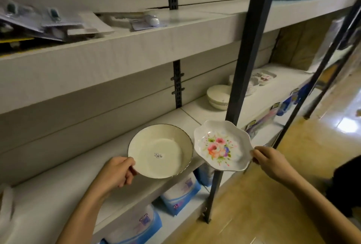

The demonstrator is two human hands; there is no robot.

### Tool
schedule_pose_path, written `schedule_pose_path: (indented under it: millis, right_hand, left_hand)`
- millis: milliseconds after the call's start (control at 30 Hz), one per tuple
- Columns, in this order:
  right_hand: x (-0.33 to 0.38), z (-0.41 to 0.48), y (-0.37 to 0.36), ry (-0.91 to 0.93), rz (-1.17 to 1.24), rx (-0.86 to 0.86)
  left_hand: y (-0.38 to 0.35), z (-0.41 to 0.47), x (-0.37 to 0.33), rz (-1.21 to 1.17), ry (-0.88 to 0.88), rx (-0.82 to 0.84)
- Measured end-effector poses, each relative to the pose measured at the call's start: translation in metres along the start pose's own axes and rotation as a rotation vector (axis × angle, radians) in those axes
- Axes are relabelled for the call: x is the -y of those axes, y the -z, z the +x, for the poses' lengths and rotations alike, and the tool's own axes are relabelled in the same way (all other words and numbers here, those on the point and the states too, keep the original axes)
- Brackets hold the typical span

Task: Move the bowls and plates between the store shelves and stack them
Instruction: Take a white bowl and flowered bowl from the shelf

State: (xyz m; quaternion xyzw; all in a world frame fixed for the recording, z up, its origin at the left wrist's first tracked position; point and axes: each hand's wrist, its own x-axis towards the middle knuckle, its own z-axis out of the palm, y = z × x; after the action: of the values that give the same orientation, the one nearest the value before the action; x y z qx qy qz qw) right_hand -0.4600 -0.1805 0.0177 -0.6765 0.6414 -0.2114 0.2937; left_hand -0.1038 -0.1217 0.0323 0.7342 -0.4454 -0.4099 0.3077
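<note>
Holding a cream bowl (160, 150) in my left hand (117, 171) and a flowered plate (222, 146) in my right hand (270, 162), both pinched by their rims over the shelf's (58, 189) front edge. Neither is stacked yet; bowl stacks (217, 97) wait farther along.

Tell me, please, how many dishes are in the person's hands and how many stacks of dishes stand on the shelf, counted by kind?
Cream dish with dark rim, held in the left hand: 1
Floral scalloped plate, held in the right hand: 1
Stack of white bowls on the shelf: 1
Stack of patterned plates behind it: 1
Total: 4
</note>
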Motion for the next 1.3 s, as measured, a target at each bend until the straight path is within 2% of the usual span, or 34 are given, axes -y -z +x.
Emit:
schedule_pose_path:
  millis: [267, 467, 667, 1000, 1300]
  right_hand:
    - [-0.092, 0.02, 0.082, 0.006, -0.108, -0.015]
    - [-0.153, 0.044, 0.14, -0.038, -0.08, -0.039]
    - [-0.199, 0.059, 0.183, -0.073, -0.058, -0.063]
    - [-0.257, 0.099, 0.231, -0.162, -0.036, -0.114]
    - [-0.256, 0.19, 0.243, -0.066, -0.032, -0.06]
  left_hand:
    - [-0.092, -0.002, -0.055, 0.055, -0.008, 0.032]
    - [-0.164, -0.009, -0.086, 0.007, 0.021, 0.015]
    - [-0.233, -0.014, -0.126, 0.046, -0.039, 0.019]
    - [-0.304, 0.036, -0.185, -0.029, -0.092, -0.01]
    - [-0.331, 0.099, -0.213, -0.11, -0.083, -0.114]
